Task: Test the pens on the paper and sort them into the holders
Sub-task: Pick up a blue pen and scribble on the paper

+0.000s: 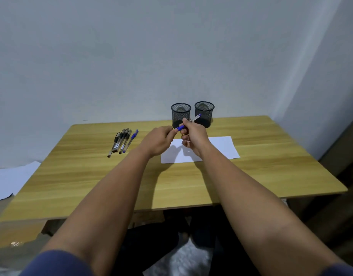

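Observation:
Above the white paper (221,146), both hands hold one blue pen (195,118). My right hand (193,136) grips its clear barrel, with the blue end pointing up and right. My left hand (157,140) pinches the blue cap (180,127) at the pen's lower left end. Two black mesh holders stand at the back of the table: the left holder (180,112) and the right holder (204,110), both seemingly without pens. A bunch of several pens (123,141), black ones and a blue one, lies on the table to the left.
The wooden table (92,176) stands against a pale wall. White sheets (10,180) lie on the floor to its left. My knees show under the table's front edge.

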### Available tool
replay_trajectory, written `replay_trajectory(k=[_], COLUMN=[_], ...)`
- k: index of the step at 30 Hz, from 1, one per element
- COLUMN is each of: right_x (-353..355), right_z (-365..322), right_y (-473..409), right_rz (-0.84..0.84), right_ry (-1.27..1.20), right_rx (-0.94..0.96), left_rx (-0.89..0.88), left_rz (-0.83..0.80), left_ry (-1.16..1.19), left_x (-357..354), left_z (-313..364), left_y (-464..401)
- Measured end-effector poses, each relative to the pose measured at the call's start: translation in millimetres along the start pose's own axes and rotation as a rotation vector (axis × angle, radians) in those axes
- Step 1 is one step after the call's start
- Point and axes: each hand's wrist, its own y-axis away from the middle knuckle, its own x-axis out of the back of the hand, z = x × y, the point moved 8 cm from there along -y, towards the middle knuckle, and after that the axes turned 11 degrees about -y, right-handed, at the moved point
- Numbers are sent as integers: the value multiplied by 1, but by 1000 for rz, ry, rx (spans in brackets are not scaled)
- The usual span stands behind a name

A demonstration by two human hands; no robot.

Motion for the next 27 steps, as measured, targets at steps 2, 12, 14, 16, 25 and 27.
replay_trajectory(k=[2, 12, 14, 16, 25, 27], right_x=[-7, 53, 87, 97, 43, 36], right_z=[0, -17, -44, -67, -30, -20], right_y=[-3, -75, -85, -81, -24, -20], right_rz=[59, 446, 513, 462, 34, -11], right_ry=[19, -42, 61, 192, 1038, 1203], right_rx=[9, 31, 117, 267, 737, 701], left_rx=[18, 115, 127, 161, 317, 333], left_rz=[-11, -132, -67, 74, 4, 14], left_ry=[-1, 199, 28, -222, -771, -760], left_x=[-4, -36, -25, -12, -32, -34], left_z=[4, -16, -42, -63, -97, -99], left_y=[-1, -36, -29, -24, -36, -33])
